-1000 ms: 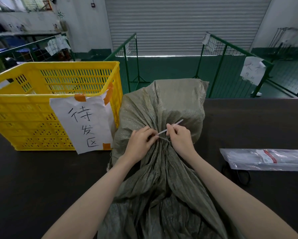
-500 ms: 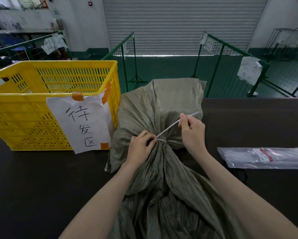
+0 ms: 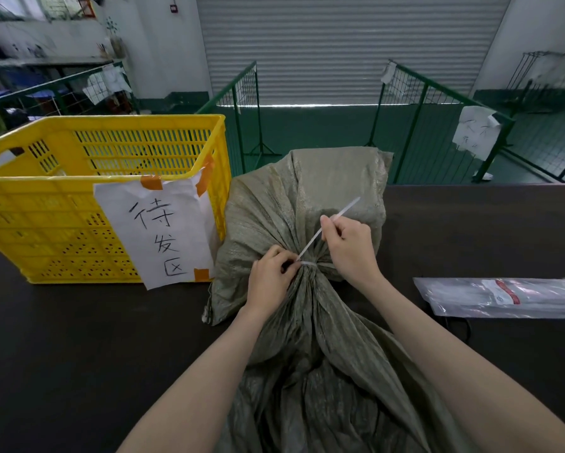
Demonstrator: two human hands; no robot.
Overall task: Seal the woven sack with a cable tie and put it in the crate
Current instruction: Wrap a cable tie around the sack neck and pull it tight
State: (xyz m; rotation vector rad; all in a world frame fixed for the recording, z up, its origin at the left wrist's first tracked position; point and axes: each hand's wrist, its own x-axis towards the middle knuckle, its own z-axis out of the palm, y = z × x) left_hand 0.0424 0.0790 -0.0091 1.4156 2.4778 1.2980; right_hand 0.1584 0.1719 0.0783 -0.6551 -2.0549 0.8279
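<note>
An olive-green woven sack [image 3: 310,338] lies on the dark table in front of me, its neck bunched tight and its loose mouth spread out beyond. A white cable tie [image 3: 310,245] loops the neck. My left hand [image 3: 273,279] pinches the tie's head at the neck. My right hand [image 3: 351,245] grips the tie's free tail, stretched up and to the right, with the tip sticking out past my fingers. The yellow slatted crate [image 3: 58,181] stands to the left, touching the sack's mouth, with a handwritten paper sign taped to its front.
A clear plastic packet of cable ties [image 3: 503,297] lies on the table at the right, with a dark cord partly under it. Green wire fence panels [image 3: 415,125] stand behind the table's far edge. The dark table [image 3: 78,338] extends to both sides.
My right hand has drawn the tie's tail up and to the right, lengthening the stretch between my hands and tightening the loop. My left hand stays at the sack's neck.
</note>
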